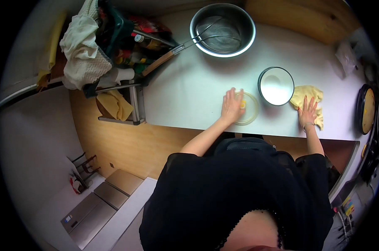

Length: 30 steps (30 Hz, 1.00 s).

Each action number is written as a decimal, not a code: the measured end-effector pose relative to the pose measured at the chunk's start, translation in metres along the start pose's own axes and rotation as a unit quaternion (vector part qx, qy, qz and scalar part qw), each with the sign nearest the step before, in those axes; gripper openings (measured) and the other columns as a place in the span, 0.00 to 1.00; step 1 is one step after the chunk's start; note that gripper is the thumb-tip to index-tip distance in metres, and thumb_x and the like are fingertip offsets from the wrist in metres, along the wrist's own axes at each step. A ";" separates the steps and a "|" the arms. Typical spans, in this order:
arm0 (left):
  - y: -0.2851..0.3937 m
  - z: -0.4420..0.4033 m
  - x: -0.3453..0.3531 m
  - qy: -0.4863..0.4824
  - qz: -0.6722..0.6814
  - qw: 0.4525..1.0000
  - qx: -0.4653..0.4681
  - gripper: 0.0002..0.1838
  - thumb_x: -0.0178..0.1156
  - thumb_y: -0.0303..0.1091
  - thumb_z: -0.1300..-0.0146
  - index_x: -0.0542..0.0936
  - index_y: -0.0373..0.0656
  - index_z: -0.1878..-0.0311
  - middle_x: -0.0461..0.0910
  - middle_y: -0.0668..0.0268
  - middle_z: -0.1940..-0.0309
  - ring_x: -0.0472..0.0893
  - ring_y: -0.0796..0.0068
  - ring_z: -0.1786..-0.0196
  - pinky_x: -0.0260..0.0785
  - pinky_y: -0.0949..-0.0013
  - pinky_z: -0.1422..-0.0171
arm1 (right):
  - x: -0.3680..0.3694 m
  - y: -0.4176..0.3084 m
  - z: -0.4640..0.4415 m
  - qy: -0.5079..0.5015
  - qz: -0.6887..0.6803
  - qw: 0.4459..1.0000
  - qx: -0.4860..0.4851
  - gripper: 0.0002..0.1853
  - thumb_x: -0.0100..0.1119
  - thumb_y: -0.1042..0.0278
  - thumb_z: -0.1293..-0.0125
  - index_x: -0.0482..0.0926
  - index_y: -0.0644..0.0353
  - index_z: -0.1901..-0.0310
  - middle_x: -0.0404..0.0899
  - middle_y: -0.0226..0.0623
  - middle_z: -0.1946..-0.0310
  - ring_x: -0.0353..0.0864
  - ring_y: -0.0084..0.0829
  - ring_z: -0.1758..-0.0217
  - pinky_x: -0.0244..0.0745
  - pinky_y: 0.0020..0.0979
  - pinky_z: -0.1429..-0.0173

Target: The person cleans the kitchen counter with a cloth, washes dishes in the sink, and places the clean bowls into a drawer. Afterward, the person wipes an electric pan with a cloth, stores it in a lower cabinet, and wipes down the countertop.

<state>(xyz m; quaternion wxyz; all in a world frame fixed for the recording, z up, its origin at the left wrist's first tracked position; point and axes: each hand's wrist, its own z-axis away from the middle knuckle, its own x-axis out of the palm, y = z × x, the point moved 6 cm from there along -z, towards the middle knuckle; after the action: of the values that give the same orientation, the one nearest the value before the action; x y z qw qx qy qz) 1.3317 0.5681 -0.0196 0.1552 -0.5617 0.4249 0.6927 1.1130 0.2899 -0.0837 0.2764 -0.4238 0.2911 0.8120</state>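
Observation:
My left hand (232, 108) lies over the left rim of a clear round lid (254, 115), fingers spread. The lid rests flat on the white counter (189, 100) and has a small yellow patch (243, 104) beside my fingertips. To the right, my right hand (307, 115) presses down on a crumpled pale yellow cloth (307, 93), with its fingers stretched apart. Between the two hands, slightly farther back, stands a round container (276, 85) with a dark rim and a whitish inside.
A metal bowl (223, 52) at the back holds a strainer whose wooden handle (158, 62) reaches left. Bottles and a draped white cloth (83, 46) crowd a rack on the left. A plastic bag (346, 58) and a dark round pan (366, 108) are at the right.

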 end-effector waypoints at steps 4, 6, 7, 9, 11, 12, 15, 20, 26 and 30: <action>-0.029 0.000 0.031 -0.091 0.055 0.989 -0.104 0.37 0.71 0.33 0.72 0.66 0.37 0.54 0.63 0.53 0.61 0.65 0.54 0.55 0.62 0.64 0.53 | -0.001 -0.001 0.002 0.005 0.004 1.000 0.004 0.32 0.37 0.48 0.38 0.34 0.33 0.37 0.22 0.33 0.35 0.24 0.44 0.32 0.48 0.65 0.46; -0.029 -0.007 0.030 -0.098 0.034 0.989 -0.104 0.35 0.72 0.33 0.73 0.66 0.36 0.57 0.64 0.54 0.62 0.65 0.56 0.56 0.62 0.64 0.53 | -0.001 0.000 0.001 0.002 -0.001 1.000 0.008 0.32 0.37 0.48 0.38 0.33 0.33 0.37 0.22 0.33 0.35 0.24 0.44 0.32 0.48 0.65 0.46; -0.036 -0.007 0.034 -0.130 0.083 0.975 -0.163 0.34 0.72 0.33 0.72 0.67 0.35 0.58 0.63 0.53 0.62 0.66 0.57 0.57 0.62 0.63 0.53 | 0.000 0.000 0.001 -0.005 -0.001 1.000 0.009 0.32 0.37 0.48 0.38 0.33 0.33 0.37 0.22 0.33 0.35 0.24 0.44 0.32 0.48 0.65 0.46; -0.049 -0.008 0.038 -0.184 0.141 0.942 -0.242 0.25 0.69 0.32 0.64 0.70 0.32 0.62 0.68 0.53 0.63 0.72 0.60 0.61 0.68 0.63 0.56 | 0.001 0.001 0.001 -0.012 -0.003 1.000 0.012 0.32 0.37 0.48 0.38 0.33 0.33 0.37 0.22 0.33 0.35 0.24 0.45 0.32 0.49 0.65 0.46; -0.076 0.002 0.054 -0.232 0.338 0.859 -0.308 0.20 0.66 0.30 0.59 0.70 0.32 0.63 0.70 0.53 0.64 0.74 0.60 0.63 0.70 0.62 0.57 | 0.001 0.001 0.001 0.007 -0.011 1.000 0.002 0.33 0.38 0.49 0.39 0.34 0.34 0.37 0.23 0.32 0.35 0.26 0.45 0.32 0.49 0.66 0.47; -0.079 0.009 0.057 -0.266 0.516 0.729 -0.362 0.14 0.62 0.27 0.54 0.71 0.32 0.64 0.73 0.53 0.65 0.77 0.61 0.65 0.73 0.62 0.59 | 0.001 0.002 0.001 0.007 -0.012 1.000 0.005 0.33 0.38 0.49 0.39 0.34 0.34 0.37 0.23 0.32 0.35 0.26 0.45 0.32 0.49 0.66 0.47; -0.087 0.020 0.026 -0.205 0.667 0.621 -0.358 0.06 0.54 0.22 0.48 0.71 0.33 0.65 0.76 0.54 0.68 0.78 0.61 0.66 0.74 0.62 0.58 | 0.004 0.002 0.000 -0.010 0.007 1.000 0.011 0.32 0.35 0.46 0.38 0.32 0.33 0.37 0.22 0.33 0.35 0.24 0.45 0.32 0.49 0.65 0.46; -0.066 0.017 -0.017 -0.179 0.764 0.543 -0.298 0.06 0.54 0.21 0.48 0.71 0.35 0.65 0.75 0.55 0.68 0.78 0.60 0.63 0.73 0.59 0.55 | 0.005 0.002 -0.001 -0.005 0.017 1.000 0.009 0.33 0.35 0.45 0.39 0.32 0.34 0.37 0.22 0.33 0.35 0.24 0.44 0.32 0.51 0.65 0.48; 0.013 -0.029 0.004 -0.139 0.809 0.493 -0.287 0.04 0.56 0.23 0.48 0.71 0.40 0.70 0.76 0.59 0.68 0.77 0.68 0.64 0.71 0.62 0.55 | -0.001 0.001 0.002 -0.010 0.016 1.000 0.009 0.33 0.35 0.44 0.39 0.32 0.34 0.37 0.22 0.33 0.35 0.22 0.43 0.32 0.51 0.65 0.49; 0.017 -0.044 0.041 -0.077 0.687 0.639 -0.338 0.05 0.57 0.24 0.48 0.71 0.38 0.68 0.75 0.63 0.71 0.74 0.76 0.69 0.68 0.73 0.65 | -0.004 0.001 0.004 -0.012 0.004 1.000 0.012 0.33 0.37 0.45 0.40 0.33 0.34 0.37 0.22 0.33 0.35 0.22 0.43 0.32 0.51 0.65 0.49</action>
<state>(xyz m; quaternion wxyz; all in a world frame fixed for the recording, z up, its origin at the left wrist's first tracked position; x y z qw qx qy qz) 1.3359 0.5137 -0.0499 -0.5337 -0.0657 0.4113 0.7360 1.1121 0.2917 -0.0783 0.2810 -0.4099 0.2991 0.8146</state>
